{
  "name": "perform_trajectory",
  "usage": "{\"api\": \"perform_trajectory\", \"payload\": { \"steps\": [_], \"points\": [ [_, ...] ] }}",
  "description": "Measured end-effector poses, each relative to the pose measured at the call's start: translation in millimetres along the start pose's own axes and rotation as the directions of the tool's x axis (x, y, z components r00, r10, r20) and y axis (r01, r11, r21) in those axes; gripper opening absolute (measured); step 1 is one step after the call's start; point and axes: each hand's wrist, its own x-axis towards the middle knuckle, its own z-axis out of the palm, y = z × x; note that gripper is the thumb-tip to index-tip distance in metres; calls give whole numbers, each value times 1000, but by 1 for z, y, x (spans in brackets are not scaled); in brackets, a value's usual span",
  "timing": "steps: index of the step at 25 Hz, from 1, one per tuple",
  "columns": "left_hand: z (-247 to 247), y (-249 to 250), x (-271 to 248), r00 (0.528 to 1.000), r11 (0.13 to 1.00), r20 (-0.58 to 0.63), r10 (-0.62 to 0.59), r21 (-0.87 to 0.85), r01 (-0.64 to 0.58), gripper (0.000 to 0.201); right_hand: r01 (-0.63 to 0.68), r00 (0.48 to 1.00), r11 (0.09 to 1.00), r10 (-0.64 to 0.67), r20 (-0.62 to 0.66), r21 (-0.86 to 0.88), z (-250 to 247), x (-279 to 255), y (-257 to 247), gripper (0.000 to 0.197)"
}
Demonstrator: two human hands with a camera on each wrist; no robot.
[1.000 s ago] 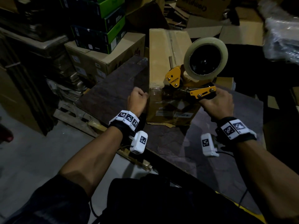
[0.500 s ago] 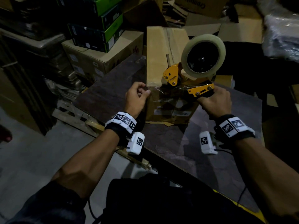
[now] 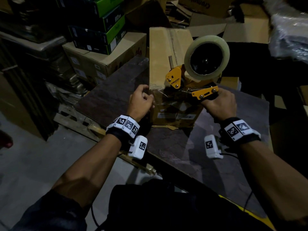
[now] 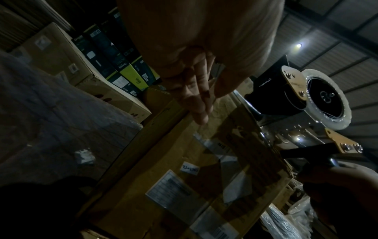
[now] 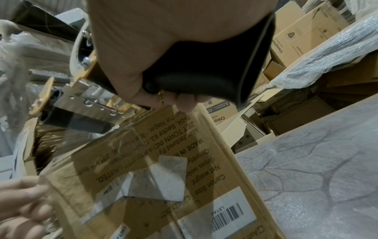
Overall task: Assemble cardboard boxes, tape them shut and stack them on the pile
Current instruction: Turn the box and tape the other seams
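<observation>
A brown cardboard box [image 3: 166, 50] lies on the dark table [image 3: 183, 147], its labelled end face [image 5: 163, 161] towards me. My right hand [image 3: 220, 104] grips the black handle [image 5: 204, 72] of a yellow tape dispenser [image 3: 176, 79] with a clear tape roll [image 3: 206, 57]. The dispenser's head sits at the box's near top edge, and clear tape runs down the end face. My left hand [image 3: 141, 100] is at the box's near left corner; its fingers [image 4: 196, 103] lie fairly straight against that edge. The same box [image 4: 184, 177] and dispenser [image 4: 325, 97] show in the left wrist view.
Black-and-green cartons [image 3: 106, 22] are stacked on a brown carton [image 3: 103, 60] at the left. Flattened cardboard [image 3: 233, 29] and a plastic-wrapped bundle [image 3: 290, 34] lie behind. A wooden pallet [image 3: 71, 114] sits under the table's left edge, with grey floor beyond.
My left hand has gone from a fist beside the box to fingers laid on its near left corner. The dispenser stays at the box's near top edge.
</observation>
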Motion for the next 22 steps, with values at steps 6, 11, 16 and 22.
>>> {"api": "perform_trajectory", "payload": {
  "steps": [6,11,16,22],
  "points": [
    [0,-2,2,1000,1000,1,6,28,-6,41,-9,1000,1000,9,6,20,0,0,0,20],
    [-12,-5,10,946,844,72,315,434,-314,59,-37,999,999,36,7,39,3,-2,5,19],
    [-15,-15,18,850,617,223,477,604,-505,46,-46,999,998,45,8,53,2,-2,6,20],
    [-7,-10,16,807,512,290,515,650,-561,63,51,998,997,-52,-23,-63,-16,6,-2,16]
  ]
}}
